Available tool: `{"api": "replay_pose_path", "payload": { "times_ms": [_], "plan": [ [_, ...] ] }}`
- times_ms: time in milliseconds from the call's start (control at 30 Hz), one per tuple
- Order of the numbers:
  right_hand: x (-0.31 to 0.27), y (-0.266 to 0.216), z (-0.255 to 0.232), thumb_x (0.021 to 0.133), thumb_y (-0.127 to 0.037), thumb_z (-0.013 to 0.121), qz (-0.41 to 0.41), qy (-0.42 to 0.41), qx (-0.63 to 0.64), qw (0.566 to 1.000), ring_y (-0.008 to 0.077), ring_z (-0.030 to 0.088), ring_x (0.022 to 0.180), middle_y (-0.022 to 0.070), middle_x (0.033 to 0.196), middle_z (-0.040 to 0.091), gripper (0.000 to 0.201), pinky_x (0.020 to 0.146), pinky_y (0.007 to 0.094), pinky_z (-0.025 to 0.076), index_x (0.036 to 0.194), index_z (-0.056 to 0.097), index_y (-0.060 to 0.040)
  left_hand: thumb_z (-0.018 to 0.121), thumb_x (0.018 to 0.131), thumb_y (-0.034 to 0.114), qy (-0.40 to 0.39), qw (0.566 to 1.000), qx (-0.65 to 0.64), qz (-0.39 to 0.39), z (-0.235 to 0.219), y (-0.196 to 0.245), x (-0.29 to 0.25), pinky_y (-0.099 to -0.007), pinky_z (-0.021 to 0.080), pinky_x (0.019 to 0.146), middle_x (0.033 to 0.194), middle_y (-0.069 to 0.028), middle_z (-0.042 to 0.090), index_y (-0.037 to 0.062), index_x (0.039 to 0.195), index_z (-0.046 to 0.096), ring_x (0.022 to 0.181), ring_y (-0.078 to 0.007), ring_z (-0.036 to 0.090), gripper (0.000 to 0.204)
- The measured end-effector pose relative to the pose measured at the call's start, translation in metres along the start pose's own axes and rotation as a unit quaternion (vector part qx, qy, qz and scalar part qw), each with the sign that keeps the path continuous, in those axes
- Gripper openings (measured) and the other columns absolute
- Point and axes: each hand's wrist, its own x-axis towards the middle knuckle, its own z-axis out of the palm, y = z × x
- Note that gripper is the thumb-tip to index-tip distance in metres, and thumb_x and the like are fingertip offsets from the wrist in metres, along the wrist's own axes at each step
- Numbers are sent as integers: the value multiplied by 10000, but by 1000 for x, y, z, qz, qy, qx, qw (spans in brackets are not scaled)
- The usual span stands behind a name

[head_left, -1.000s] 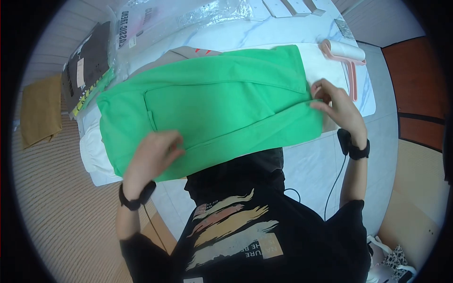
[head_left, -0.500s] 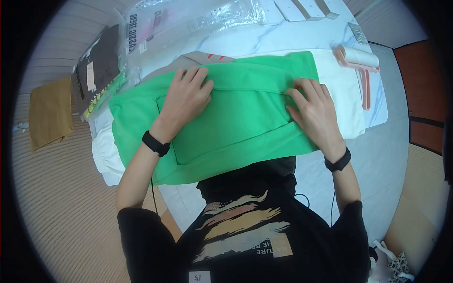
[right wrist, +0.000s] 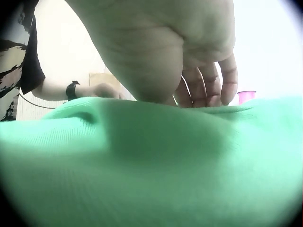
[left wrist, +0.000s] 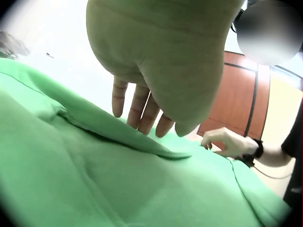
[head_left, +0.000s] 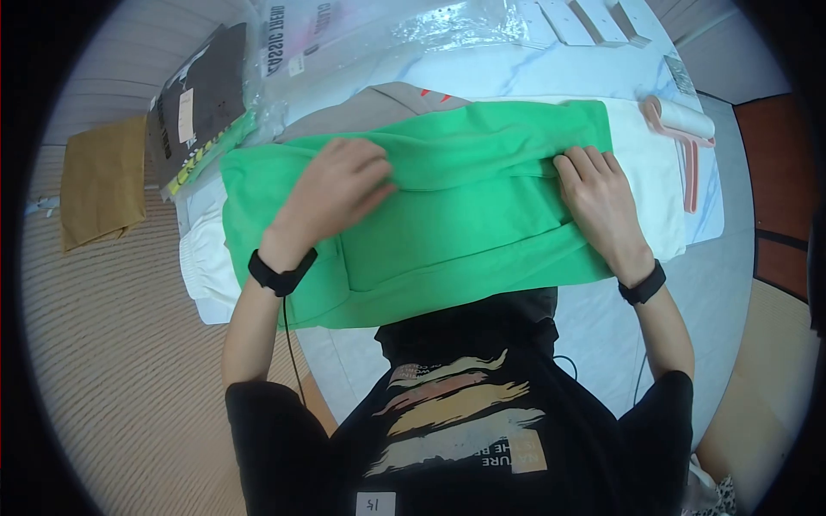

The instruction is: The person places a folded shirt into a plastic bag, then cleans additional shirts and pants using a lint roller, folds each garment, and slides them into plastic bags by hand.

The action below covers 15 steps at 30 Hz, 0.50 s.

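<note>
A folded green sweatshirt (head_left: 482, 219) lies lengthwise across the table in front of the person, a long fold running along its far side. Above its left part is the left hand (head_left: 335, 193), blurred in the head view. The left wrist view shows that hand's fingers (left wrist: 137, 111) hanging loosely with no cloth between them. At the sweatshirt's right end, the right hand (head_left: 598, 202) pinches the edge of the long fold. Seen from the right wrist, its fingers (right wrist: 206, 87) bend down onto the cloth, and the thumb tip is hidden.
White clothing (head_left: 650, 181) and a grey garment (head_left: 361, 112) lie under the sweatshirt. A lint roller (head_left: 684, 120) rests at the table's right. Clear plastic packaging (head_left: 344, 43), a bagged dark garment (head_left: 202, 95) and white strips (head_left: 594, 21) lie beyond. Brown folded cloth (head_left: 103, 181) is at left.
The left hand first went up over the sweatshirt, then drew back slightly from the far fold. The right hand moved inward to the fold near the right end. The far fold now looks more rumpled.
</note>
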Motion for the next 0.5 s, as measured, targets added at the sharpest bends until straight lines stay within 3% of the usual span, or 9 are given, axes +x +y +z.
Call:
{"api": "replay_pose_path", "payload": {
  "times_ms": [67,100,167,233,267,333,367,433,500],
  "plan": [
    [0,1,-4,810,-97,694,-14,-25,-28,999,244,598,878,70,874,566,153,813,372,482,922,608,-40,714,870,50,61,988,55,-131,-12,-23,-24,-462,508,935,1164,-144,655,31,1096,644,1097,-374,625,237],
    [2,2,-15,793,-83,706,-20,-19,-10,1000,250,602,867,77,877,571,168,812,372,483,925,614,-38,714,870,50,62,987,55,-136,-20,-39,-35,-462,508,935,1164,-144,655,31,1096,644,1097,-374,625,237],
    [5,1,-43,775,-69,719,-37,-12,12,999,256,606,855,83,879,576,185,811,371,484,928,620,-36,699,875,56,86,962,118,-233,-38,-76,-62,-460,506,944,1182,-165,664,38,1153,663,1119,-387,623,281],
    [1,0,-75,786,-40,727,-40,-144,129,980,284,622,855,109,911,605,194,818,377,492,963,649,-30,690,877,54,37,965,106,-236,-50,-99,-85,-456,506,947,1167,-161,670,39,1154,666,1120,-381,624,279],
    [3,3,-78,786,-40,727,-45,-143,130,980,284,622,855,109,911,605,194,818,377,492,963,649,-30,680,879,52,-15,970,91,-226,-53,-104,-93,-453,506,949,1153,-156,676,40,1155,669,1121,-375,625,277],
    [4,7,-81,813,-27,742,11,-199,152,968,321,643,904,129,953,630,207,841,408,506,1006,668,-25,674,874,40,-14,970,118,-214,-54,-99,-100,-450,507,941,1126,-154,681,35,1144,659,1110,-373,628,271],
    [7,13,-73,813,-27,742,10,-198,154,968,321,643,904,129,953,630,207,841,408,506,1006,668,-25,668,868,28,-13,969,142,-201,-55,-94,-100,-447,508,933,1099,-151,686,29,1132,650,1098,-370,632,264],
    [24,32,-46,860,-42,733,69,-86,167,980,349,651,960,138,987,644,192,866,440,514,1038,668,-11,662,868,18,-1,965,135,-223,-54,-98,-108,-447,507,922,1080,-149,684,23,1116,636,1070,-368,640,249],
    [27,49,-16,863,-37,728,47,-39,102,993,355,652,970,142,997,645,189,868,448,515,1038,664,-8,657,868,8,17,961,128,-245,-53,-102,-111,-446,506,911,1060,-146,682,17,1099,623,1042,-367,648,234]
  ]
}}
